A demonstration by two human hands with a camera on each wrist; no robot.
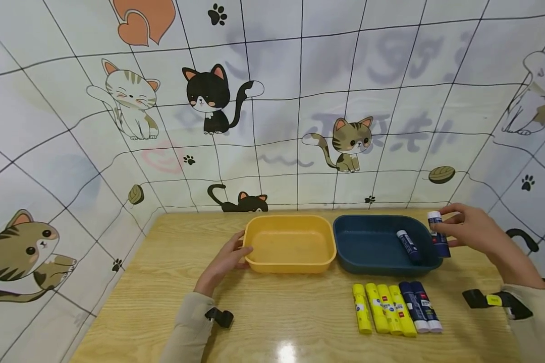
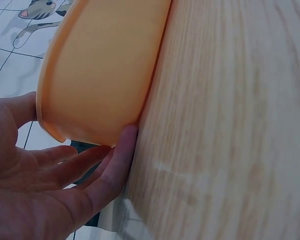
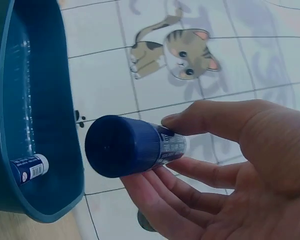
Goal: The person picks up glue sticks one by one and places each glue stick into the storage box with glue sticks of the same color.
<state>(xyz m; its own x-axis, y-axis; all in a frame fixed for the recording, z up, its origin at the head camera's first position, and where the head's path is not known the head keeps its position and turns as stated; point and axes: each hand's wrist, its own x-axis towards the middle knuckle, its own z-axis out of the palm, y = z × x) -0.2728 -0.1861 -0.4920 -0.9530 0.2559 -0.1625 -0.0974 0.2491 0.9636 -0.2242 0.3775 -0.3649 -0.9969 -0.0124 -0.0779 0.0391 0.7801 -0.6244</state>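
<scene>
The yellow tray [image 1: 290, 246] and blue tray [image 1: 368, 246] look smooth plastic, the tabletop [image 1: 277, 307] glossy, wood-grained.

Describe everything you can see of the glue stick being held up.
The glue stick is a cylinder, apparently plastic, with a flat-faced, finely ribbed dark blue end, a printed label on its body and a white opposite end. It is held tilted, white end up, in the right grip, near the right end of the blue tray.

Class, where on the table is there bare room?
Free: table left of the left hand, and before the yellow tray, between left sleeve and yellow sticks. Crowded: the row of yellow and navy sticks, and the blue tray at its right end.
</scene>
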